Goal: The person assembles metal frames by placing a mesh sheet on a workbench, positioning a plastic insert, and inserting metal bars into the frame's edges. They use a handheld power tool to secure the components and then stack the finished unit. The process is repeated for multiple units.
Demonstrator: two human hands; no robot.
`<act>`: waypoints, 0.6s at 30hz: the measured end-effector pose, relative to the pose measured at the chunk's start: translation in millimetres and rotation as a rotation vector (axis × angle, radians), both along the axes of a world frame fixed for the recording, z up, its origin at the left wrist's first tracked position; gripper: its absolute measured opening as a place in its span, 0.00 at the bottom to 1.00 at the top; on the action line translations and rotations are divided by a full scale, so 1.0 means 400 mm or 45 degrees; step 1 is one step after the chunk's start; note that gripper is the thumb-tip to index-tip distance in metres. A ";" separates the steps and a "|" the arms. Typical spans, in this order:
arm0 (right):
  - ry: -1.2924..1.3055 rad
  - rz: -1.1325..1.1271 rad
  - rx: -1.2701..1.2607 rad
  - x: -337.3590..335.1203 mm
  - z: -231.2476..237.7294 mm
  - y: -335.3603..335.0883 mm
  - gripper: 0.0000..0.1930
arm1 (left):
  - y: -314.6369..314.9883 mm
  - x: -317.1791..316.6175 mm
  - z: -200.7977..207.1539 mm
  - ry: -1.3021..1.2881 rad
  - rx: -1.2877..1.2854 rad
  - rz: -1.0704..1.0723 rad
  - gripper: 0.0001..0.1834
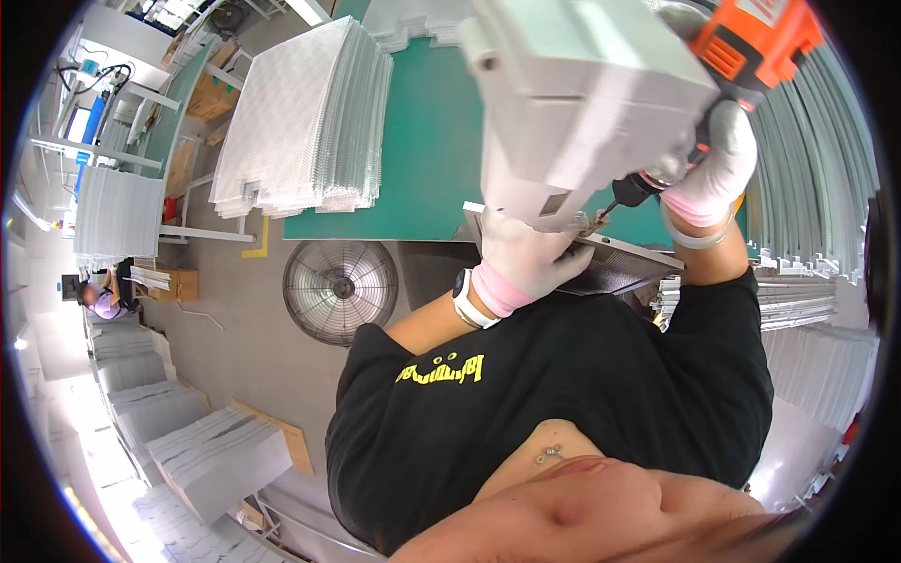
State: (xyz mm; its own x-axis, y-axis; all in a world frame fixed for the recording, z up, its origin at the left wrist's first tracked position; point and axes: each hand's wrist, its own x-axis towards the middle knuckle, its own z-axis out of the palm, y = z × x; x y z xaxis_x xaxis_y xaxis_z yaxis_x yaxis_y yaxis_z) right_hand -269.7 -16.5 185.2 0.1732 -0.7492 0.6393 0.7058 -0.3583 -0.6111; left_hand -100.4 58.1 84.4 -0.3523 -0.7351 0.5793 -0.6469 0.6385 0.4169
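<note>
My right hand, in a white glove with a pink cuff, is closed round an orange and black cordless drill. The drill's bit points down and left, towards small metal parts by my left hand. My left hand, gloved the same way, has its fingers curled at a dark perforated metal panel close to my body. Some of its fingertips are hidden. A large pale grey box-shaped housing fills the foreground and covers part of the work and of the drill.
A green worktop lies beyond the panel, with a stack of pale perforated sheets on its left. A round floor fan stands to the left. Tall stacks of grey panels line the right. A person is far left.
</note>
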 end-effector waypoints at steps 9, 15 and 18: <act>-0.038 0.018 0.037 -0.013 -0.035 0.002 0.21 | 0.007 -0.040 -0.100 0.198 0.254 -0.249 0.20; -0.061 0.035 0.045 -0.018 -0.062 0.015 0.21 | -0.029 -0.016 0.002 -0.056 -0.117 -0.166 0.23; -0.111 0.065 0.039 -0.026 -0.052 0.009 0.21 | -0.018 -0.023 -0.032 0.124 0.127 -0.203 0.22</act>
